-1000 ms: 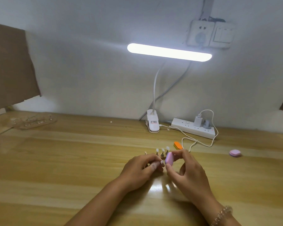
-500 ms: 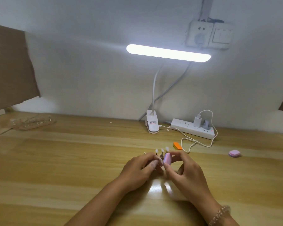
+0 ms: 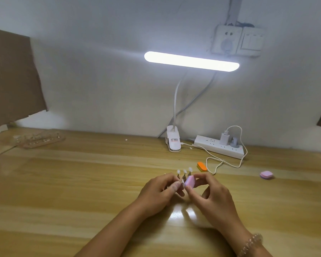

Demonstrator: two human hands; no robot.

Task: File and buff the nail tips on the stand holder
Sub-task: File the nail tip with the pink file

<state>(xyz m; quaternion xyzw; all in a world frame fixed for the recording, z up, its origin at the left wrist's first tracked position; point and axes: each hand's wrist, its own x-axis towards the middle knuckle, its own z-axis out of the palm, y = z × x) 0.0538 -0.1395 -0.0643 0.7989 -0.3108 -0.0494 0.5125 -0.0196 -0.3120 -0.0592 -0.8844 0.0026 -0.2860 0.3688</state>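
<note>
A small stand holder (image 3: 184, 176) sits on the wooden table, with three pale nail tips (image 3: 184, 171) on short stalks showing above my fingers. My left hand (image 3: 159, 191) pinches one stalk, its nail tip (image 3: 182, 181) just showing at my fingertips. My right hand (image 3: 209, 195) holds a small pink and purple buffer block (image 3: 190, 181) between thumb and fingers, its face against that nail tip. The base of the stand holder is hidden behind my hands.
An orange buffer block (image 3: 202, 166) lies behind the stand; another pink block (image 3: 266, 174) lies far right. A clip lamp (image 3: 173, 141) and a power strip (image 3: 220, 146) with a looping white cable stand at the back. A clear holder (image 3: 39, 140) lies far left.
The buffer block in my right hand has shifted slightly down and tilted against the nail tip. My left hand has stayed in place.
</note>
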